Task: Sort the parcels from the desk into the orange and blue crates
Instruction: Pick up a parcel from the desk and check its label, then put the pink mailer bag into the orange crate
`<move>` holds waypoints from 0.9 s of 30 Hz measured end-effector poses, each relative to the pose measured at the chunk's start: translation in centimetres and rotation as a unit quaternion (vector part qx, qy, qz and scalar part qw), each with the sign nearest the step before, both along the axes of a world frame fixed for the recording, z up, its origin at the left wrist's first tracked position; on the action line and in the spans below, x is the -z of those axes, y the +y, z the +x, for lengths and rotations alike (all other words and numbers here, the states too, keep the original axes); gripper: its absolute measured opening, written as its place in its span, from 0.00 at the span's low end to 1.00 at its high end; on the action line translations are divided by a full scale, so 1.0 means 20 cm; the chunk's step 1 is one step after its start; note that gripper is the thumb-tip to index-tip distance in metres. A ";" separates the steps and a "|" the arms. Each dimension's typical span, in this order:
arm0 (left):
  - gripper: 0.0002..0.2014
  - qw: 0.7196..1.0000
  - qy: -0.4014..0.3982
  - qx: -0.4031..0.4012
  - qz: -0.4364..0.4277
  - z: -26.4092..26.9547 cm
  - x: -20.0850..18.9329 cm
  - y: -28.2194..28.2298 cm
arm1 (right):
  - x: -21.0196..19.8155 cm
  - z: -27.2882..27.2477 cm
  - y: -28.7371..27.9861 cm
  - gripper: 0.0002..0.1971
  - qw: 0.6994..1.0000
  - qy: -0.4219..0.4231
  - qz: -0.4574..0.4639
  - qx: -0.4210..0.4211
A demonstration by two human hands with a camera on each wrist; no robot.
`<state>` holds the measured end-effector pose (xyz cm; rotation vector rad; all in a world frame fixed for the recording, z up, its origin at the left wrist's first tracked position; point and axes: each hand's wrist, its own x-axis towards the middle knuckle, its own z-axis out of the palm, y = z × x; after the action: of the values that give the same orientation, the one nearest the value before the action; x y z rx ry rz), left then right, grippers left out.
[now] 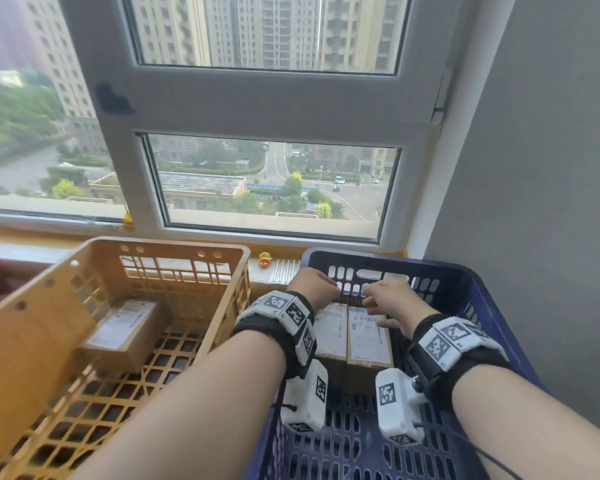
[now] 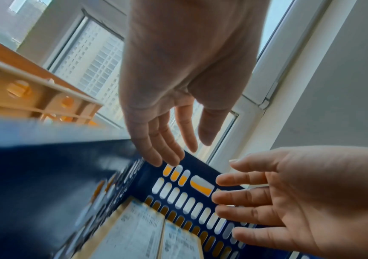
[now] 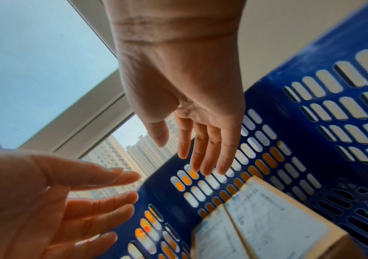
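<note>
Over blue crate (image 1: 471,282), both hands, left (image 1: 314,284) and right (image 1: 390,299), hang released above two parcels (image 1: 352,336); placing step looks finished, next fetch from desk; orange crate (image 1: 187,247) at 9 o'clock.

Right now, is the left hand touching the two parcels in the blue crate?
Apart. In the left wrist view the left hand is open, fingers straight, above the parcels, with the blue crate wall showing between them.

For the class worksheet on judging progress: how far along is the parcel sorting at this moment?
Done: one parcel lies in the orange crate, two parcels side by side in the blue crate. In hand: nothing; the left hand and right hand hover open above the pair. Left: unclear, since the desk is out of view.
</note>
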<state>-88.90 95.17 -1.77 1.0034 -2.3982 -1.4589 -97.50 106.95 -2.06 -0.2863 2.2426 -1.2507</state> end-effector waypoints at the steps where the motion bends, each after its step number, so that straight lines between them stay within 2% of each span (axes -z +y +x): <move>1: 0.10 1.000 0.008 -0.002 0.002 0.03 -0.02 -0.01 | -0.02 0.02 -0.01 0.10 1.000 0.001 -0.004 0.000; 7: 0.09 0.999 0.040 -0.014 0.009 0.28 -0.14 -0.11 | -0.16 0.23 -0.11 0.11 0.999 0.019 -0.036 0.000; 12: 0.09 0.998 0.054 -0.037 -0.003 0.61 -0.25 -0.26 | -0.28 0.51 -0.30 0.06 0.998 0.023 -0.056 -0.020; 15: 0.10 0.996 0.065 -0.065 -0.013 0.85 -0.29 -0.37 | -0.32 0.72 -0.43 0.03 0.996 0.027 -0.072 -0.040; 20: 0.08 0.989 0.076 -0.127 0.022 1.23 -0.29 -0.55 | -0.33 1.09 -0.67 0.09 0.991 0.044 -0.084 -0.090; 23: 0.04 0.985 0.073 -0.154 0.007 1.49 -0.29 -0.64 | -0.33 1.33 -0.80 0.10 0.988 0.044 -0.090 -0.113; 27: 0.07 0.980 0.081 -0.181 0.001 1.85 -0.28 -0.75 | -0.31 1.64 -0.96 0.10 0.985 0.029 -0.095 -0.142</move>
<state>-52.00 80.22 3.88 1.1935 -1.9746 -1.3523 -64.71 87.71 4.18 -0.6979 2.0422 -1.3137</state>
